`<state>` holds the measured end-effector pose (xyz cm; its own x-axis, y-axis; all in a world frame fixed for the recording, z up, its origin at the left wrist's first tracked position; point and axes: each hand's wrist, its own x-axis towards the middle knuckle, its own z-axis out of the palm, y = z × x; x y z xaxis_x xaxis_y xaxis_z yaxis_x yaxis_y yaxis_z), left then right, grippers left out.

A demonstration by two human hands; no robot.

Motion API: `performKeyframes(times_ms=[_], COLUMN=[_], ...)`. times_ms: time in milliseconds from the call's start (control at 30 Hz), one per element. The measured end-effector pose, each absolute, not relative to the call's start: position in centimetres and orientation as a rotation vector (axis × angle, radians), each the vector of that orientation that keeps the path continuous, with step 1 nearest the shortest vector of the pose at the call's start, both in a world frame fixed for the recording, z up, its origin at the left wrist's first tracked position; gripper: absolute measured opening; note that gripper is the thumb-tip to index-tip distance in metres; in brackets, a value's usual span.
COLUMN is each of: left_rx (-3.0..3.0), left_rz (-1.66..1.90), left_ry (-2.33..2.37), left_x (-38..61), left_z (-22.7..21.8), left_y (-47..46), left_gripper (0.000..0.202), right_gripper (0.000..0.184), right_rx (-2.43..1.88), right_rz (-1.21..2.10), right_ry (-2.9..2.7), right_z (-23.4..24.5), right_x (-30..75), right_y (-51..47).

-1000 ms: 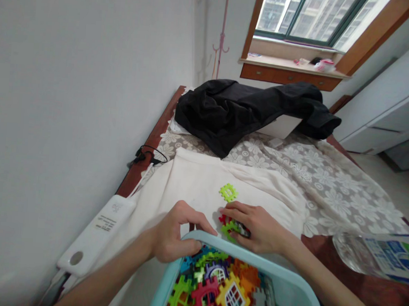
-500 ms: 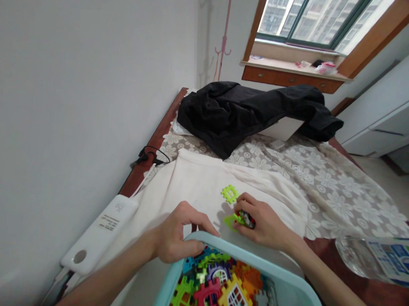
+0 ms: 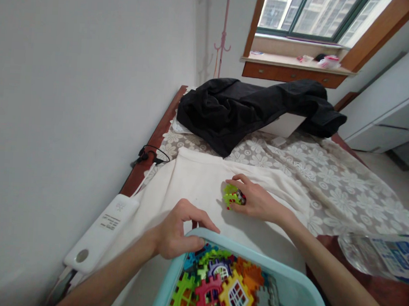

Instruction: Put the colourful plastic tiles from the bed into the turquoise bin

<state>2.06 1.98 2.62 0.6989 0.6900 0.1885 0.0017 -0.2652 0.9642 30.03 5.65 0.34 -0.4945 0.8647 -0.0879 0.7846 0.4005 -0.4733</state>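
My left hand [image 3: 176, 234] grips the near rim of a light blue plastic basket [image 3: 288, 287] filled with several colourful interlocking plastic tiles [image 3: 222, 288]. My right hand [image 3: 253, 198] is curled on the cream cloth [image 3: 192, 182], closed around a few tiles, green and red [image 3: 232, 197]. The loose green tile that lay on the cloth sits against my right fingers, partly hidden by them.
A black garment [image 3: 241, 111] lies across the far end of the lace-covered table [image 3: 328, 174]. A white power strip [image 3: 101, 232] and black cable [image 3: 149, 156] lie along the left wall. A plastic bottle [image 3: 378, 256] lies at right. A windowsill [image 3: 293, 66] and white cabinet stand beyond.
My right hand moved away from the basket across the cloth with the tiles and reached the loose green tile. My left hand stayed on the basket rim.
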Motion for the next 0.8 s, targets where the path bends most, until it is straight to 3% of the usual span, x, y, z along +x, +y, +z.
performKeyframes(times_ms=[433,667,800], left_rx=[1.629,1.582,1.614], left_rz=[0.906,0.954,0.991], left_ry=[0.664,0.721,0.773], left_x=[1.5,1.4,1.1], left_z=[1.3,1.3,0.9], left_y=[2.3,2.4,2.5], left_gripper=[0.031,0.03,0.03], right_gripper=[0.019,0.041,0.032], right_rx=[-1.429,-1.056,-0.888], right_rz=[0.758,0.835,0.964], right_ry=[-2.378,-1.763,-1.972], right_z=[2.0,9.8,12.1], right_x=[31.0,32.4,30.9], right_y=[7.4,2.4,-1.5])
